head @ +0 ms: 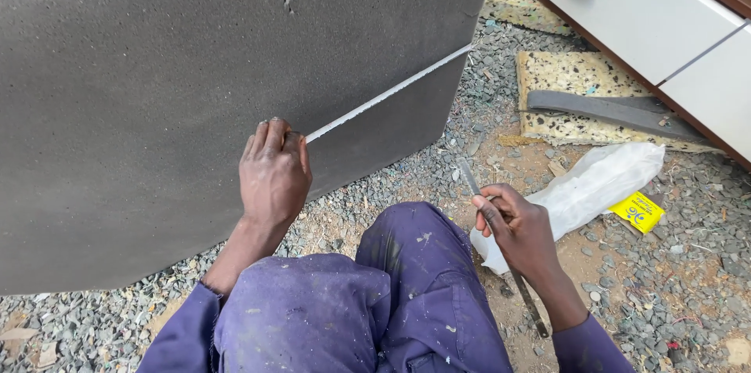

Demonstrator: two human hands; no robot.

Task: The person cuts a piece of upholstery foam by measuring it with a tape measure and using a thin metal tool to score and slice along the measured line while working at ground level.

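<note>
A big dark grey foam sheet (156,68) fills the left and top of the head view, lying on gravel. A straight pale cut line (391,91) runs across its lower right part. My left hand (272,173) rests on the foam at the near end of that line, fingers pressed together on the surface. My right hand (516,228) is off the foam, over the gravel to the right, and grips a thin metal blade (469,177) that points up and to the left. My knee in purple work trousers (407,263) lies between the two hands.
On the gravel to the right lie a white plastic bag (594,181), a small yellow packet (637,211), a speckled foam offcut (579,95) with a dark grey strip (610,111) on it. A white cabinet (649,13) stands at the top right.
</note>
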